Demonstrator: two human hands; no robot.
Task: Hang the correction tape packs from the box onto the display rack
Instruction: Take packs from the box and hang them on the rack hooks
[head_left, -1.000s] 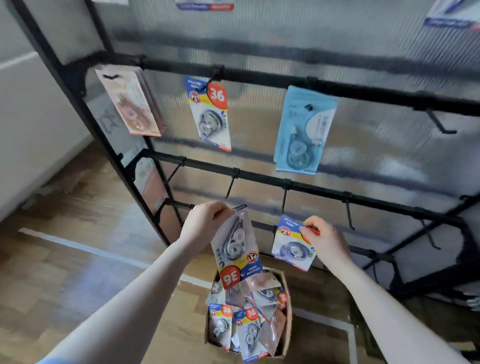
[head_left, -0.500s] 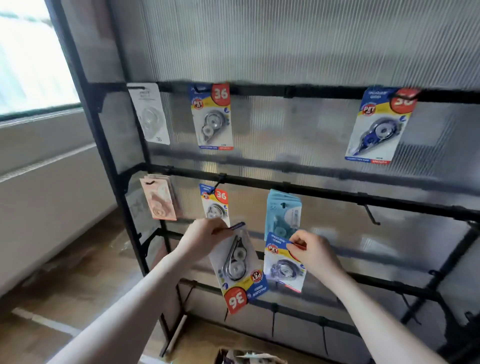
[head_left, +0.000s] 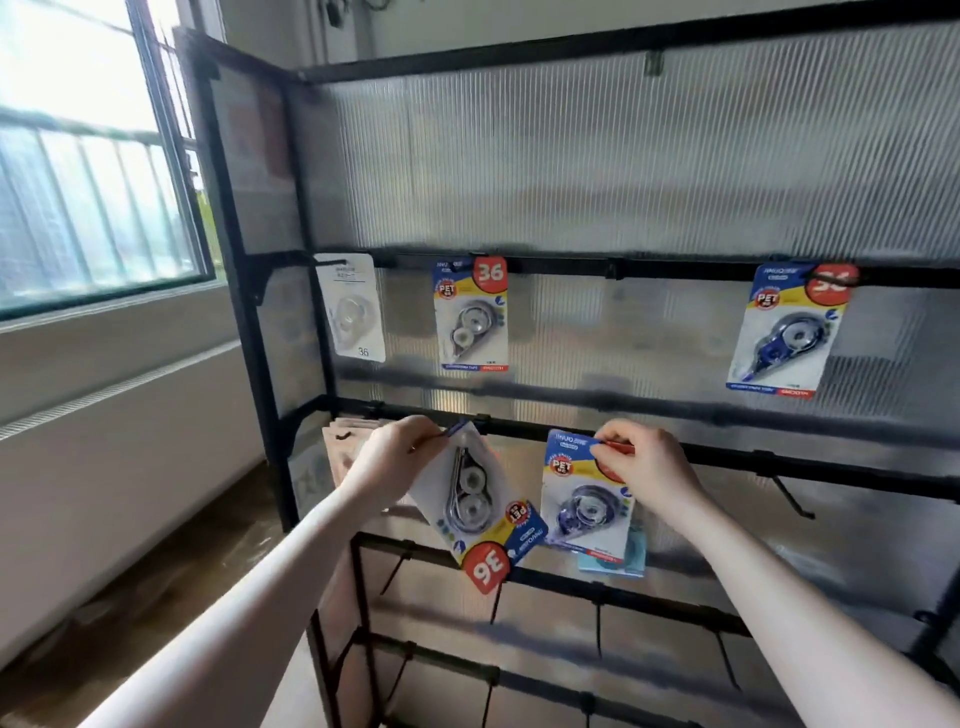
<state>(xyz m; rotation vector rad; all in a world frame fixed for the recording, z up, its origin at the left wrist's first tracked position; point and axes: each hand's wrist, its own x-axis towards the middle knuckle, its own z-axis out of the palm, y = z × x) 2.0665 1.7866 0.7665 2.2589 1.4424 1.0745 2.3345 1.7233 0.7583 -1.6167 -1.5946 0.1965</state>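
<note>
- My left hand (head_left: 387, 462) pinches the grey pack (head_left: 470, 506) by one corner; the pack dangles down and to the right of my fingers, upside down, red "36" at the bottom, long axis tilted off vertical.
- Its hang hole isn't visible; I judge it sits at the low end, far from my fingers, so this pack needs flipping before it goes on a hook.
- The middle rail (head_left: 727, 457) runs just above and behind both hands; one hook sits just right of my left fingers.
- My right hand (head_left: 647, 467) pinches the blue pack (head_left: 587, 493) at its top edge; the pack hangs straight down below my fingers, right way up, long axis near vertical.
- Its top edge is level with the rail, so the right hand is nearer to a hang; I'd go with it first.
- Blue pack covers a light blue pack (head_left: 631, 556) hanging behind it.
- Box not in view.
</note>
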